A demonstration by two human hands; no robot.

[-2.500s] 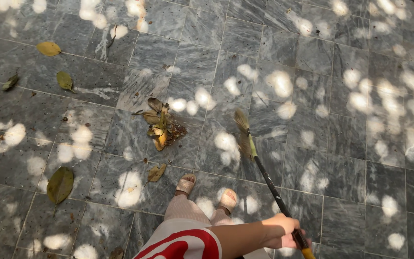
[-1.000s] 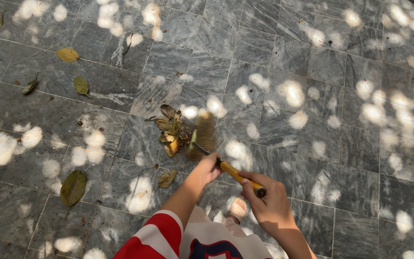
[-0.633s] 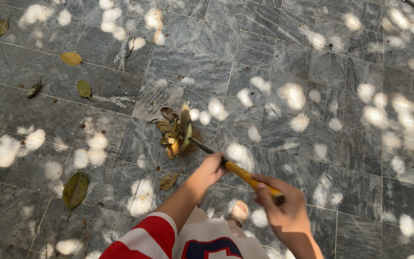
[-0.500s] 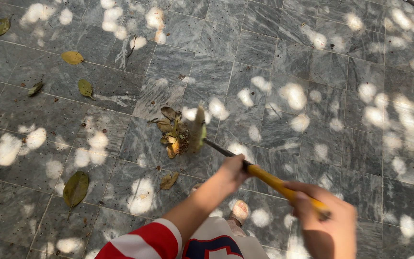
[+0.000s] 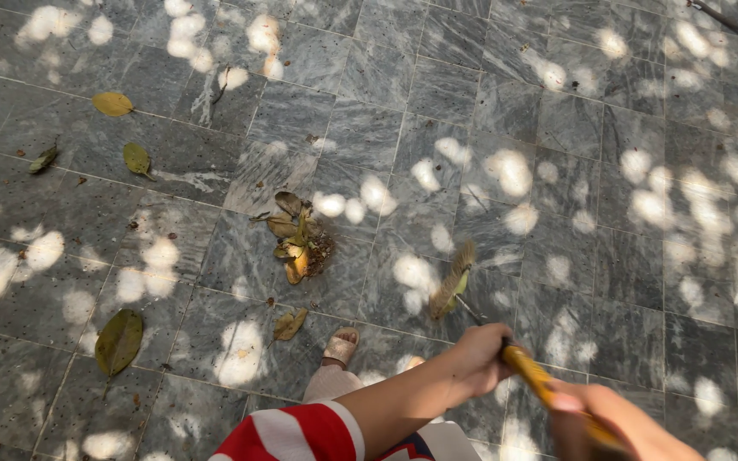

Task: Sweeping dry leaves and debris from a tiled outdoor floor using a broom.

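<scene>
- Left hand [image 5: 482,357] is wrapped tight around the broom handle [image 5: 530,376], right where the yellow grip turns into the dark shaft, fingers fully curled.
- Right hand [image 5: 621,423] sits lower on the same handle, down in the bottom right corner. It's blurry, but it looks closed around the yellow part too, so both hands are clamped on one stick.
- From the left hand the shaft runs up and left to the broom head [image 5: 454,280], a small fan of straw-coloured bristles. It's tilted and looks smeared, and I can't tell if the tips are touching the floor or just off it.
- The head is to the right of the leaf pile [image 5: 296,241], with a stretch of bare tile between them, so not in contact with it.
- One sandalled foot [image 5: 340,346] is planted just below the pile, with a single brown leaf [image 5: 289,323] beside it.
- Loose stragglers: a big green leaf [image 5: 119,341] lower left, a yellow leaf [image 5: 112,103] and a smaller green one [image 5: 136,157] upper left, all well apart from the pile.
- Grey stone floor [image 5: 574,128] is dappled with sun spots everywhere.
- My read: this is mid-sweep, gathering leaves into that pile, with the broom on the wind-up side of a stroke.
- The next move calls for getting the bristles down flat and dragging leftward toward the pile, light enough not to scatter what's heaped, then going after the strays on the left.
</scene>
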